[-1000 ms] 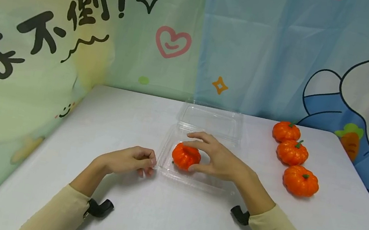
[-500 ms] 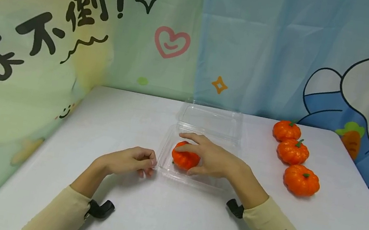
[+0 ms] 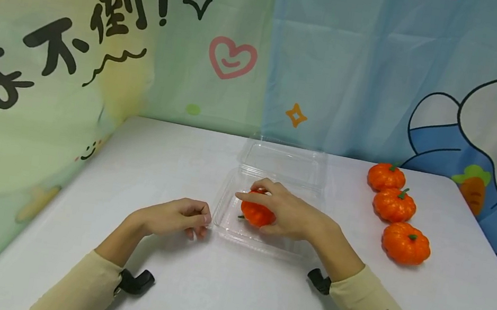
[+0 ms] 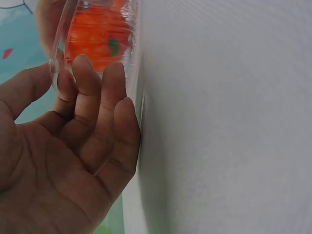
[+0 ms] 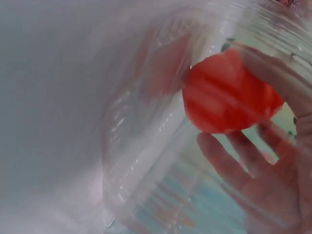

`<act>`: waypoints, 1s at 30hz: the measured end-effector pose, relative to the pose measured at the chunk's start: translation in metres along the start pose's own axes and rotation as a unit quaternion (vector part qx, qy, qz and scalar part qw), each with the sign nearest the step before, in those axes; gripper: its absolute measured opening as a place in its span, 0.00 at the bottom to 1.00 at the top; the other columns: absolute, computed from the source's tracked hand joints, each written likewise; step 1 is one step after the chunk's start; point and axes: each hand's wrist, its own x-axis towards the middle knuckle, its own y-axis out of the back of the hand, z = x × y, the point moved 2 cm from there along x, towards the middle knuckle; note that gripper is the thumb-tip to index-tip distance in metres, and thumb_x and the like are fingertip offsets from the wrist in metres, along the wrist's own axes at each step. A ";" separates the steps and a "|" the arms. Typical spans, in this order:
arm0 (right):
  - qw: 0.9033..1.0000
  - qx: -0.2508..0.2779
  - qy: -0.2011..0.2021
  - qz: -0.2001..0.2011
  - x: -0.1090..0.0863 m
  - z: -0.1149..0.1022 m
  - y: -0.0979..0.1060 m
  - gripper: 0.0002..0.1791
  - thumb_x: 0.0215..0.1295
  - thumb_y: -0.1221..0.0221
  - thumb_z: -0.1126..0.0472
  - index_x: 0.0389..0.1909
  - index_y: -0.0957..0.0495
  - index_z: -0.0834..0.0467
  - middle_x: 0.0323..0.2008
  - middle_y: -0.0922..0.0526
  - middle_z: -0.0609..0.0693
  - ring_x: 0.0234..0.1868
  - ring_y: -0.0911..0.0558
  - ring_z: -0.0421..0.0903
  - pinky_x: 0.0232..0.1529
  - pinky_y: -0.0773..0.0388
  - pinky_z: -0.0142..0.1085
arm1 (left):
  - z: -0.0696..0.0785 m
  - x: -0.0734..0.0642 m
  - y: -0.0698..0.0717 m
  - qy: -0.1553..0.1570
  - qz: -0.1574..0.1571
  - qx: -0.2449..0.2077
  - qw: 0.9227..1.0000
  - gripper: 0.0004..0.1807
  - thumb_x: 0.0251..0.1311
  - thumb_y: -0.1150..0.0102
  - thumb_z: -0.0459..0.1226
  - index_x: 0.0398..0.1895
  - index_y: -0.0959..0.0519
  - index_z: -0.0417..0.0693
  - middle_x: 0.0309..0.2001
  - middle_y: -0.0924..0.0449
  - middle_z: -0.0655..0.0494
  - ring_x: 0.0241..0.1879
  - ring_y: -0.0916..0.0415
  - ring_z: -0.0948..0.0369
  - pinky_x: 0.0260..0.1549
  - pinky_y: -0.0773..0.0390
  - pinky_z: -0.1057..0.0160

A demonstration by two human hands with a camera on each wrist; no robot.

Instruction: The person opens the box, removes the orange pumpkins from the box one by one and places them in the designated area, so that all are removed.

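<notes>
A clear plastic clamshell box (image 3: pixel 225 221) lies with its lid (image 3: pixel 283 159) folded back. Inside its base sits a small orange pumpkin (image 3: pixel 255 213), its green stem facing left. My right hand (image 3: pixel 290 212) grips this pumpkin from above, thumb on the near side and fingers over the top. Through the box wall in the right wrist view, the pumpkin (image 5: pixel 224 95) shows between thumb and fingers. At the box's left edge, my left hand (image 3: pixel 181 216) pinches the rim between thumb and index finger, as the left wrist view shows; its other fingers (image 4: pixel 114 87) curl beside the wall.
Toward the right edge of the white table (image 3: pixel 226 302) stand three more orange pumpkins: a front one (image 3: pixel 405 244), a middle one (image 3: pixel 393 205) and a rear one (image 3: pixel 386 177). Behind the table hangs a printed curtain (image 3: pixel 339 67).
My right hand has closed its fingers round the pumpkin, which has shifted slightly to the right inside the box. My left hand stays where it was at the rim.
</notes>
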 end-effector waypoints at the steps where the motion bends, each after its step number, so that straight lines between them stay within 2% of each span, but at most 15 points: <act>1: 1.000 0.003 -0.004 0.002 -0.001 0.001 0.000 0.38 0.61 0.28 0.61 0.72 0.28 0.43 0.67 0.33 0.51 0.67 0.31 0.51 0.64 0.23 0.45 | 0.000 0.000 0.000 0.001 0.000 -0.001 1.000 0.11 0.77 0.50 0.38 0.41 0.24 0.37 0.37 0.19 0.43 0.40 0.21 0.51 0.42 0.17 0.58; 8: 1.000 0.016 -0.014 0.004 -0.006 0.007 0.005 0.31 0.59 0.29 0.62 0.65 0.25 0.50 0.69 0.33 0.51 0.66 0.28 0.51 0.64 0.24 0.45 | 0.000 0.000 0.000 0.004 -0.001 -0.001 1.000 0.11 0.77 0.50 0.38 0.41 0.24 0.37 0.37 0.19 0.43 0.40 0.22 0.52 0.41 0.17 0.59; 12: 1.000 0.023 -0.014 0.017 -0.010 0.011 0.008 0.31 0.59 0.29 0.63 0.63 0.29 0.53 0.63 0.26 0.49 0.60 0.25 0.47 0.62 0.23 0.44 | 0.000 0.001 0.000 0.005 -0.002 0.000 1.000 0.12 0.77 0.50 0.38 0.41 0.24 0.37 0.37 0.19 0.44 0.40 0.22 0.52 0.41 0.17 0.59; 16: 0.998 0.032 -0.035 0.032 -0.016 0.015 0.008 0.35 0.58 0.27 0.62 0.64 0.32 0.51 0.58 0.27 0.46 0.55 0.23 0.45 0.58 0.21 0.43 | -0.001 0.001 0.000 0.006 -0.003 0.001 1.000 0.12 0.78 0.50 0.39 0.40 0.24 0.38 0.37 0.19 0.45 0.40 0.22 0.52 0.42 0.17 0.59; 22: 0.998 0.039 -0.036 0.036 -0.023 0.016 0.010 0.43 0.58 0.27 0.61 0.74 0.34 0.51 0.66 0.35 0.52 0.62 0.24 0.52 0.62 0.22 0.48 | -0.001 0.000 0.000 0.007 -0.002 -0.001 1.000 0.12 0.77 0.50 0.38 0.40 0.25 0.37 0.37 0.20 0.44 0.40 0.22 0.51 0.42 0.17 0.59; 30: 0.997 0.040 -0.012 0.071 -0.028 0.018 0.010 0.38 0.57 0.25 0.62 0.69 0.30 0.53 0.68 0.35 0.52 0.64 0.25 0.54 0.63 0.22 0.47 | -0.001 0.001 -0.001 0.007 -0.002 -0.001 1.000 0.12 0.77 0.50 0.38 0.40 0.25 0.37 0.37 0.20 0.45 0.40 0.22 0.52 0.42 0.17 0.59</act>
